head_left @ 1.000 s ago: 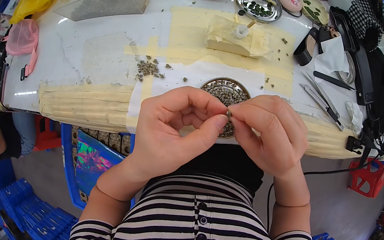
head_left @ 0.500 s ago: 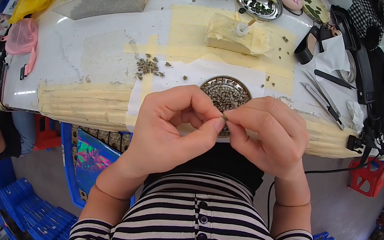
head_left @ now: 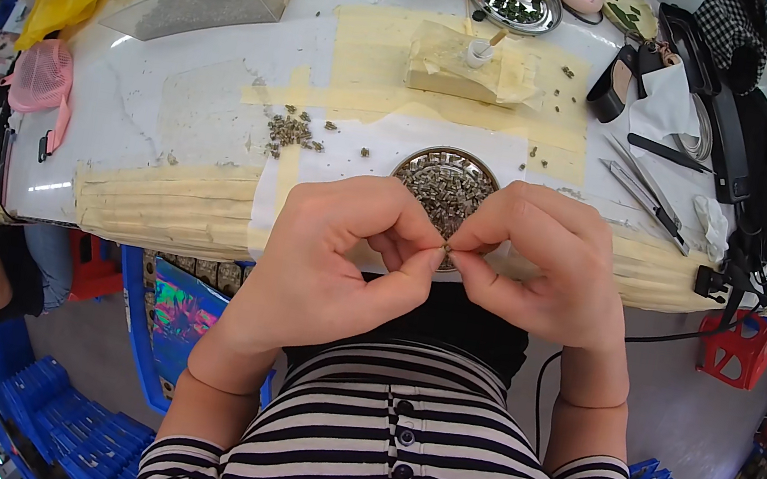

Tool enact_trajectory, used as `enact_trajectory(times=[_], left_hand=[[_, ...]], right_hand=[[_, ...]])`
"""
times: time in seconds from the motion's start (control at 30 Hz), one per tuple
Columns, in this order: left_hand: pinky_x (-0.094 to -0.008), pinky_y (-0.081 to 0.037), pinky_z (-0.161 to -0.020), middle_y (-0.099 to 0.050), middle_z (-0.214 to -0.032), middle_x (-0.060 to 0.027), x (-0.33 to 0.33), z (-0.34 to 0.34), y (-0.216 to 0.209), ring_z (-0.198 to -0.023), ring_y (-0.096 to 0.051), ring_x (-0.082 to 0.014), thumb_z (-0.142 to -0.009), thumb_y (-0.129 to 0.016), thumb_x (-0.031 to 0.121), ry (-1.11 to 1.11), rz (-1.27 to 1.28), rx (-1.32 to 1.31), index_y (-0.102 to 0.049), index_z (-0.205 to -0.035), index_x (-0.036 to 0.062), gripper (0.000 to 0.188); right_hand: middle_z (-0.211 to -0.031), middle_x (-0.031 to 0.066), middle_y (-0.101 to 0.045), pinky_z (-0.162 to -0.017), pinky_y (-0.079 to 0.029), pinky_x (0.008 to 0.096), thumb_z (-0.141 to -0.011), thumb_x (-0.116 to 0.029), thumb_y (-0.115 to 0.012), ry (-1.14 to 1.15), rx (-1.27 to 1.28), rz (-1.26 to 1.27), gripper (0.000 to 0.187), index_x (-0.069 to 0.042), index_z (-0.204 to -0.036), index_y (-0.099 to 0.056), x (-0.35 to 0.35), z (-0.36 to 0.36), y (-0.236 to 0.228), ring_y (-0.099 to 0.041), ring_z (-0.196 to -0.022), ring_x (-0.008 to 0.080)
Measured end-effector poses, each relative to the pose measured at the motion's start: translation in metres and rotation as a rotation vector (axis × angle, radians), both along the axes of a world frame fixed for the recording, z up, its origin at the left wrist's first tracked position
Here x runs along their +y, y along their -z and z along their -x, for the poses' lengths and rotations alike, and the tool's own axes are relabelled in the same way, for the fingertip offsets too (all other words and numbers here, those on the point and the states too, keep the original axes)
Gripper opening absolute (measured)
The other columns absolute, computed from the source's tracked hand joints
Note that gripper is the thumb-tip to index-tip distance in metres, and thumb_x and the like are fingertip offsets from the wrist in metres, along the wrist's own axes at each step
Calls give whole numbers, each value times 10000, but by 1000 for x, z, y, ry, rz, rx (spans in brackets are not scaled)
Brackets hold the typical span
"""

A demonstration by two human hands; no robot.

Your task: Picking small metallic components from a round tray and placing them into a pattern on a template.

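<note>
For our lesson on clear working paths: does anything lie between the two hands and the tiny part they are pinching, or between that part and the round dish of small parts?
Nothing visible does. Both the left hand and right hand pinch the tiny part directly, just above the near rim of the round dish.

Single head-worn fisheye view, looking steeply down past the wearer's striped shirt (head_left: 387,463) to the white worktable (head_left: 171,113) in front; table edges bow toward the dark circular rim. Very near: left hand (head_left: 329,261) and right hand (head_left: 541,266) fill the centre, forearms coming in from the lower edge, floor and blue crates (head_left: 51,407) showing at the sides. No second view, so no overlap.
</note>
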State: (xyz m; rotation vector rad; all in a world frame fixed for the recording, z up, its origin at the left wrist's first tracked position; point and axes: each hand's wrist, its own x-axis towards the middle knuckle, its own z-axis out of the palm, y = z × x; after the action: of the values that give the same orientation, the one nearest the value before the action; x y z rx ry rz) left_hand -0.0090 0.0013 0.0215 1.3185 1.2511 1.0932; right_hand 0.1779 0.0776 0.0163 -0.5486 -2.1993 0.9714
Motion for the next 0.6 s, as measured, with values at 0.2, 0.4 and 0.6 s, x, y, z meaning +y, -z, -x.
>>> enact_trajectory(times=[0.2,0.4,0.6], left_hand=[[-206,-444,-628,-618,-747,-28,0,2,0,-685,-550,-73,-753,-655,-57,40,81,-134,-618,-777,-7,67],[-214,-460,-650,-623,-763,-43,2,2,3,-706,-576,-98,-758,-654,-62,61,-107,-43,-621,-782,-12,64],[-203,-500,-632,-624,-741,-28,2,2,10,-676,-604,-70,-764,-668,-37,47,-70,-135,-639,-801,-19,51]], right_hand=[[-686,62,-604,-544,-465,281,-591,46,-707,-47,22,2,187,-33,-733,-613,2,0,-4,-597,-610,204],[-694,52,-612,-544,-463,273,-597,35,-709,-27,69,27,183,-34,-736,-610,1,0,-2,-597,-609,191],[-710,54,-610,-556,-481,274,-635,35,-708,-24,64,-52,170,-27,-758,-608,0,0,-1,-605,-625,180]])
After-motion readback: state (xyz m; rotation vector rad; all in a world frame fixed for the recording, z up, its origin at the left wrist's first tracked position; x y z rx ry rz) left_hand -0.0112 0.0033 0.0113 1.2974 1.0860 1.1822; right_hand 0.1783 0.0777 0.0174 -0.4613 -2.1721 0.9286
